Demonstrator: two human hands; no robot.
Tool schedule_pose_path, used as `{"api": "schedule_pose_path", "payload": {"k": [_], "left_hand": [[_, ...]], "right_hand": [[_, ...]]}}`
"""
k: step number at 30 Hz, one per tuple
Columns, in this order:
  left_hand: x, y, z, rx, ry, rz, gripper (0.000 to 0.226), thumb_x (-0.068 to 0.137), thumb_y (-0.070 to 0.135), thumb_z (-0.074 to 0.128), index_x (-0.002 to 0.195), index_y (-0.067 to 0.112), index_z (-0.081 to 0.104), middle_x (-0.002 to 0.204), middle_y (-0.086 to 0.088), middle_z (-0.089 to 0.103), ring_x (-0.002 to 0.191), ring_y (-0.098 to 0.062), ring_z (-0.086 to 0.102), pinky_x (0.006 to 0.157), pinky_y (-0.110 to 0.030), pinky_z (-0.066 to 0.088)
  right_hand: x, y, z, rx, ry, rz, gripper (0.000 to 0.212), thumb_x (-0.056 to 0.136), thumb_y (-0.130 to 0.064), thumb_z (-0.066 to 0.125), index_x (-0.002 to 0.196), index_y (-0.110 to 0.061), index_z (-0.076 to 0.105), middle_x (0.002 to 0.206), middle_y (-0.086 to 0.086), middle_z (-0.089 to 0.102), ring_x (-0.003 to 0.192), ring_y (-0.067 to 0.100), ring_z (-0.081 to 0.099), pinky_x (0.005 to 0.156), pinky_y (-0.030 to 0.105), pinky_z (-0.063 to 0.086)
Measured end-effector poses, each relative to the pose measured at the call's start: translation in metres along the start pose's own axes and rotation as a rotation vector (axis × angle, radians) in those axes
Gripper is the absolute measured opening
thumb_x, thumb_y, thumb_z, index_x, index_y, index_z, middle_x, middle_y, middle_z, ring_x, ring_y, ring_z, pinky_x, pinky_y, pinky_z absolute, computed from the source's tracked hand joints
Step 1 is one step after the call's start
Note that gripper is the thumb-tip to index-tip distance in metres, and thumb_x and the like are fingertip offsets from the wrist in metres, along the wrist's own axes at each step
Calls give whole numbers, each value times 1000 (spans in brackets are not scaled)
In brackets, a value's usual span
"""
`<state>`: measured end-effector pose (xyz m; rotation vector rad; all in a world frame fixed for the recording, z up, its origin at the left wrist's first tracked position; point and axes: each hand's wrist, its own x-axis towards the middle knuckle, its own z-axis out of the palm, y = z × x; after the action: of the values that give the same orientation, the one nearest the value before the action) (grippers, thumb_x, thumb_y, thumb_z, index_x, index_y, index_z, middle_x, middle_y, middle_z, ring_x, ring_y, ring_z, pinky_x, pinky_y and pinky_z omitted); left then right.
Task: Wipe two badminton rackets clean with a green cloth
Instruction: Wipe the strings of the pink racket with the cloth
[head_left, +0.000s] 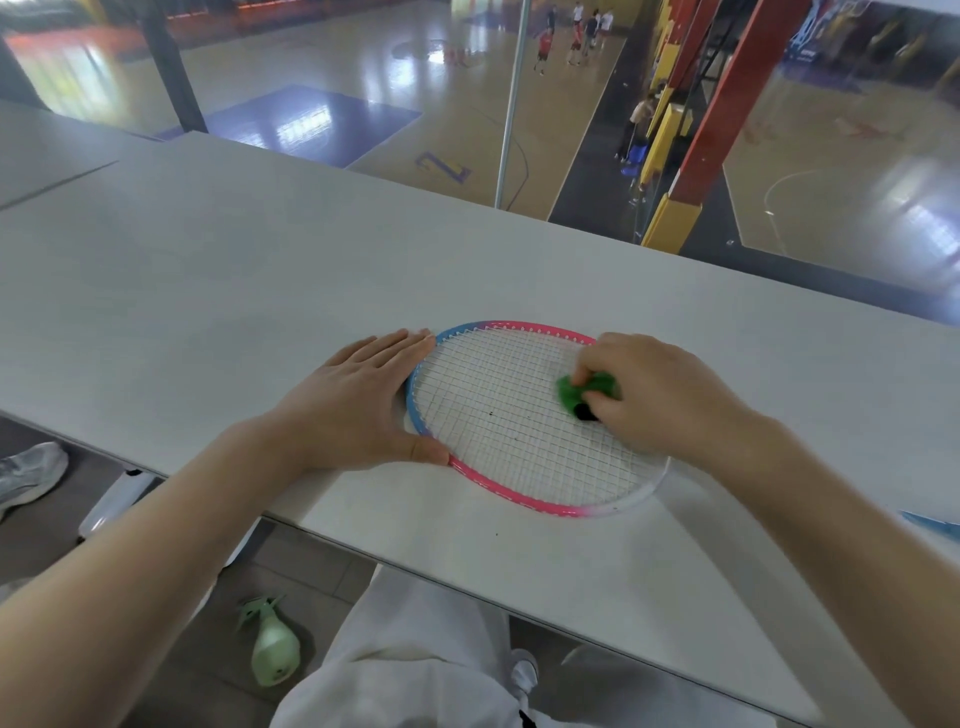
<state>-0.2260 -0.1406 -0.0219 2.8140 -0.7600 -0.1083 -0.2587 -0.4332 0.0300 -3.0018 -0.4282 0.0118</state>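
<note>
White table (260, 291): left hand (358, 405) flat steadying racket (519, 421); right hand (660, 395) pinching green cloth (571, 389)

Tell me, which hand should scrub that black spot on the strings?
Right hand: it grips the green cloth beside the black spot. The left hand steadies the racket.

A large purple letter "Z" (443, 167) is painted on the wooden court floor (571, 104) below
</note>
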Motion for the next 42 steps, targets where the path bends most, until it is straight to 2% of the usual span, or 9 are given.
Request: {"api": "schedule_pose_path", "payload": {"k": [3,6,10,16,24,27,32,38,42], "left_hand": [[0,-1,1,6,3,10,136,49,104,29,157,28,0,163,15,1,146,3,-4,119,-22,-3],[0,-1,-1,13,-16,6,132,54,101,36,157,28,-2,163,17,-2,140,9,-10,116,-20,-6],[0,-2,-2,12,-20,14,133,52,103,33,157,28,-3,163,16,-2,139,10,-11,116,-20,-6],[-1,0,-2,2,-37,8,134,49,104,29,157,30,-4,163,17,-3,146,3,-8,119,-23,-5],[-1,-1,-3,5,-15,20,133,50,104,28,156,30,-2,163,14,1,147,1,-6,120,-25,-4],[-1,-1,-2,-2,-9,12,135,49,104,28,157,28,0,163,14,2,147,1,-4,121,-26,-2],[0,-1,-2,-4,-26,-4,133,51,103,34,156,29,-1,163,16,1,147,0,-4,121,-26,-1],[0,-1,-1,28,-25,5,134,51,103,30,157,27,-2,164,14,1,148,-1,-4,120,-25,-2],[1,-2,-1,32,-30,7,134,52,104,29,157,26,-2,164,14,0,148,-1,-6,120,-25,-2]], "right_hand": [[-23,25,-9,-30,-55,133,7,87,-29,62,92,-35,62,95,-17,57,88,12,55,79,35,50],[-32,33,-11,-66,-90,182,10,88,-26,59,89,-36,59,93,-17,55,85,11,54,77,35,50],[-22,17,-3,-33,-8,98,8,90,-26,53,93,-31,57,93,-14,54,84,12,52,76,34,48],[29,-27,11,39,83,-61,9,93,-26,51,99,-25,58,98,-7,56,86,13,52,76,35,50],[89,-80,23,52,154,-186,3,91,-22,51,93,-21,54,90,-1,53,80,18,52,62,30,40],[78,-66,18,67,114,-183,5,92,-23,51,93,-22,55,92,-2,53,81,17,52,65,31,43],[39,-21,5,29,27,-61,3,91,-25,54,91,-26,56,93,-6,54,83,15,54,74,36,50],[-10,32,-10,-69,-40,110,5,90,-26,57,87,-30,56,90,-9,55,80,14,54,73,36,51],[-11,34,-10,-115,-43,100,5,92,-27,53,88,-30,56,89,-10,54,79,13,54,73,35,52]]}}
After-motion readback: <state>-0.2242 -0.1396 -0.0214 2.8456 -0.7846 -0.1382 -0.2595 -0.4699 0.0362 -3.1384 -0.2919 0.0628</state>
